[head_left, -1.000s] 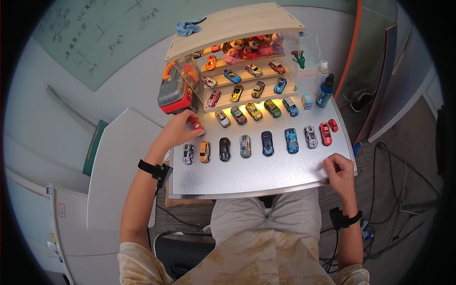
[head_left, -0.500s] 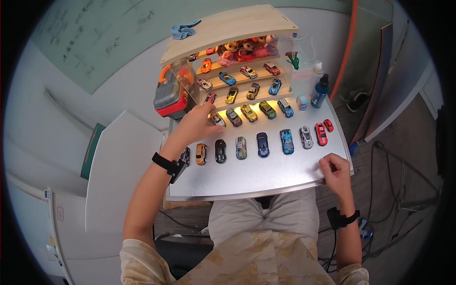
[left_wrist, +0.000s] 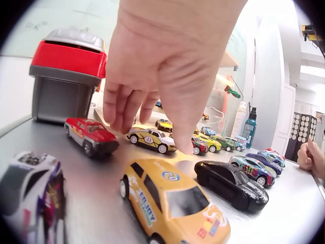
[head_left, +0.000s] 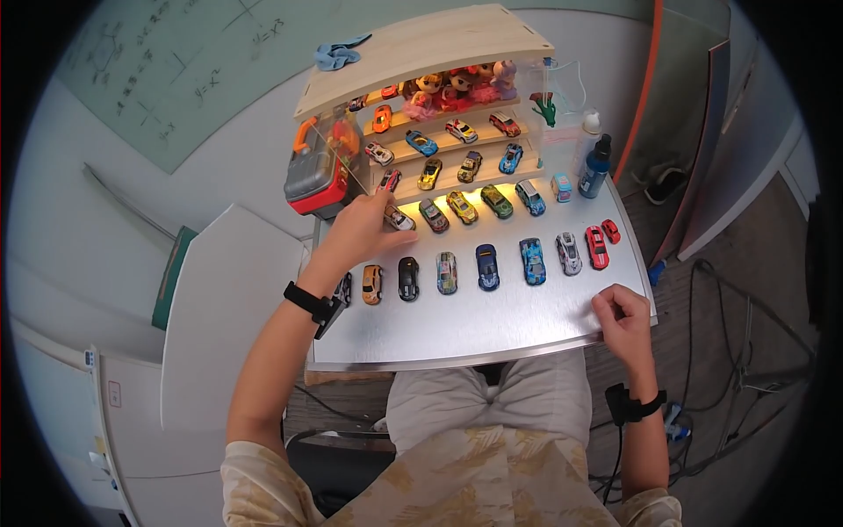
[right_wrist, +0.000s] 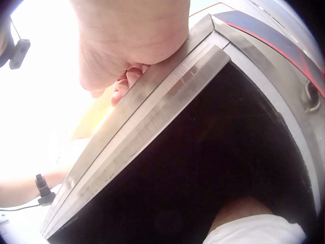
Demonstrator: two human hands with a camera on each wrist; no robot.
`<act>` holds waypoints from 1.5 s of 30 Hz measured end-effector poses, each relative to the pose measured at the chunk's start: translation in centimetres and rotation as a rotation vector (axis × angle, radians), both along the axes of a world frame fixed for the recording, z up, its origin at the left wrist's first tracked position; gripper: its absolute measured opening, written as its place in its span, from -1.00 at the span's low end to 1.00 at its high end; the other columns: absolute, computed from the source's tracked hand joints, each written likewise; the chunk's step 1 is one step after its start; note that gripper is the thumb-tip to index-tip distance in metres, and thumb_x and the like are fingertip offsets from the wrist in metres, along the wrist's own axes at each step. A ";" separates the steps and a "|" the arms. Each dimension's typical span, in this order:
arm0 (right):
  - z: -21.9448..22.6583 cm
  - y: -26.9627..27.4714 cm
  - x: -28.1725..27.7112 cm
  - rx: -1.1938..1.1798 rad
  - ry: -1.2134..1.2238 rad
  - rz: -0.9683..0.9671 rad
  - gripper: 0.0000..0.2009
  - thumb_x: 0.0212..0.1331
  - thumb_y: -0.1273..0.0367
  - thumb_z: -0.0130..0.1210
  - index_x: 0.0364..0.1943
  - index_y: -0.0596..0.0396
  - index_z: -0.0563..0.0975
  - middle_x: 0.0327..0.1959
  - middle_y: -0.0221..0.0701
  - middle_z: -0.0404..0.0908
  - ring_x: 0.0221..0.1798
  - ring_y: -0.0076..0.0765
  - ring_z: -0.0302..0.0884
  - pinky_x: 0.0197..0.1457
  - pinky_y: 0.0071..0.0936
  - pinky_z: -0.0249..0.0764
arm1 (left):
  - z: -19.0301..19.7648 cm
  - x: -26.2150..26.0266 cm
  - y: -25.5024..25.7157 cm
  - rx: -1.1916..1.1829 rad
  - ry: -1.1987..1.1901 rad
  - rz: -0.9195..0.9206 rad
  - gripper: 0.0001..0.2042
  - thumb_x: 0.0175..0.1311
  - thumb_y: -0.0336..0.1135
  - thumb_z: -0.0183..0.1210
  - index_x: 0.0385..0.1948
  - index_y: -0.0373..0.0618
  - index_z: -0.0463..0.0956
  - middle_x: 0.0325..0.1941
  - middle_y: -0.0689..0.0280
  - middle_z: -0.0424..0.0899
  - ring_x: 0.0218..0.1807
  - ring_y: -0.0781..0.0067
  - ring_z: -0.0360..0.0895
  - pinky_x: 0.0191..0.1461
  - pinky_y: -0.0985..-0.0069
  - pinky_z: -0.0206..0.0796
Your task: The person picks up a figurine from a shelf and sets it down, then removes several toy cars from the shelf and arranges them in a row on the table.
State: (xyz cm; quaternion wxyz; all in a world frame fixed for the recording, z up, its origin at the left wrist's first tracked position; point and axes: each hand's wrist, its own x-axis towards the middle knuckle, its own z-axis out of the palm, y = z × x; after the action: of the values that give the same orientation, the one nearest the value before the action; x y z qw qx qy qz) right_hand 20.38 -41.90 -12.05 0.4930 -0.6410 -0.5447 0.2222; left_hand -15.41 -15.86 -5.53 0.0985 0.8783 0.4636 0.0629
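The left hand (head_left: 358,235) spans a white and gold toy car (head_left: 400,218), fingertips at one end and thumb at the other. In the left wrist view this car (left_wrist: 151,139) stands on the metal tabletop between thumb and fingers. Beside it a red and grey car (left_wrist: 91,137) stands free; the hand covers it in the head view. Nearer are an orange car (head_left: 372,285) and a black car (head_left: 408,279). At the table's front right edge rests the right hand (head_left: 627,327), empty, with loosely curled fingers.
A lit wooden display shelf (head_left: 421,63) with cars and dolls stands behind the rows of cars. Left of it is a grey and red toolbox (head_left: 318,183). A blue spray bottle (head_left: 596,167) and a small light-blue vehicle (head_left: 562,187) stand at the right.
The left hand has let go of the red car and moved right and away from the body to the white and gold car, which looks slightly turned. The right hand has stayed in place.
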 end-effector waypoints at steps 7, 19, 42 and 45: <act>0.5 -0.1 -0.1 -0.008 0.003 -0.004 -0.81 0.25 0.43 0.31 -0.45 0.26 0.60 -0.62 -0.49 0.44 -0.56 -0.66 0.22 -0.48 -0.56 0.15 | -0.1 0.2 0.3 -0.005 0.035 -0.011 -0.40 0.10 -0.03 0.49 0.07 -0.20 0.45 -0.03 0.04 0.69 0.10 0.04 0.63 0.17 0.22 0.49; 0.1 -0.1 0.2 -0.041 -0.016 0.000 -0.80 0.27 0.41 0.31 -0.44 0.26 0.61 -0.62 -0.52 0.45 -0.55 -0.68 0.24 -0.48 -0.58 0.17 | 0.6 -2.1 -0.4 0.043 -0.131 0.004 -0.37 0.12 -0.06 0.50 0.13 -0.28 0.50 0.00 0.03 0.71 0.06 0.07 0.66 0.15 0.28 0.48; 10.1 14.6 -8.9 0.176 -0.569 0.536 -0.63 0.18 0.42 0.36 0.09 0.10 0.58 0.10 -0.26 0.62 0.20 -0.07 0.50 0.27 -0.22 0.46 | -5.9 -15.2 -7.7 -0.770 -2.709 -0.257 -0.68 0.56 -0.05 0.11 -0.26 -0.14 0.43 -0.47 0.40 0.35 -0.51 0.57 0.12 -0.49 0.54 -0.04; 10.1 18.6 -11.2 0.127 -0.683 0.665 -0.56 0.13 0.43 0.38 0.13 0.10 0.56 0.17 -0.26 0.59 0.29 -0.05 0.46 0.37 -0.19 0.41 | -6.1 -15.2 -8.1 -0.756 -2.778 -0.260 -0.68 0.57 -0.05 0.10 -0.26 -0.13 0.43 -0.47 0.41 0.35 -0.52 0.57 0.12 -0.49 0.54 -0.05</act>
State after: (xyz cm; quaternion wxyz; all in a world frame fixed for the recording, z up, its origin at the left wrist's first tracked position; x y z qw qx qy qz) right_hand 9.16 -23.28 -1.95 0.2262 -0.4372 -0.8634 0.1107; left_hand -30.56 -23.97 -11.63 0.6877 0.0659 -0.0980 0.7163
